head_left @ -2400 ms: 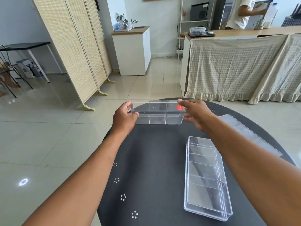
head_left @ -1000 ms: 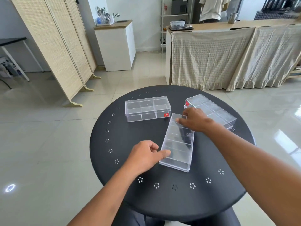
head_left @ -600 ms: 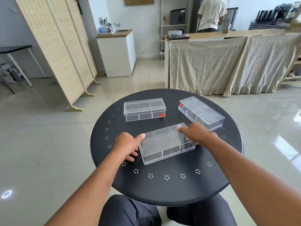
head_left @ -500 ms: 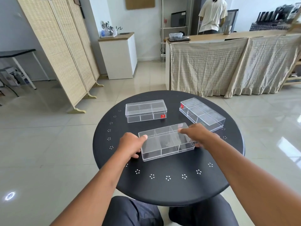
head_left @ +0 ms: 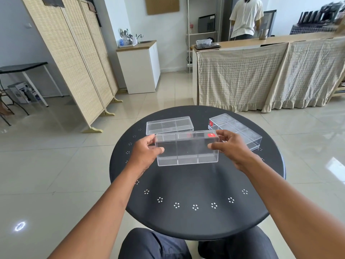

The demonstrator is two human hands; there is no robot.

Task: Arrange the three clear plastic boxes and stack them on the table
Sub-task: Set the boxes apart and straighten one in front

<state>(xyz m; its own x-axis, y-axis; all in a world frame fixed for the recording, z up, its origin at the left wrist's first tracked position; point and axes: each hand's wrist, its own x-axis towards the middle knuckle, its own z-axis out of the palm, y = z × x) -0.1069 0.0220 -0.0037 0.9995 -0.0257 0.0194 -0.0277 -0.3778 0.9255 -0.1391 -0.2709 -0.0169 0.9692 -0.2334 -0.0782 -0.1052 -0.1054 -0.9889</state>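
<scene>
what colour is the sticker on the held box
Red, on the top right corner of the held box; head view.

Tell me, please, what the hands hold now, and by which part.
Both hands hold one clear box by its two short ends: the left hand at the left end, the right hand at the end with the red sticker.

Three clear plastic boxes: one held in your hands (head_left: 187, 148), one lying on table behind it (head_left: 169, 125), one lying at back right (head_left: 234, 128). Two red stickers visible on boxes. One round black table (head_left: 196, 186). Your two hands: left hand (head_left: 144, 155), right hand (head_left: 231, 148). One other person at back (head_left: 246, 17). One folding screen (head_left: 72, 53), three panels. One white cabinet (head_left: 139, 67).
</scene>
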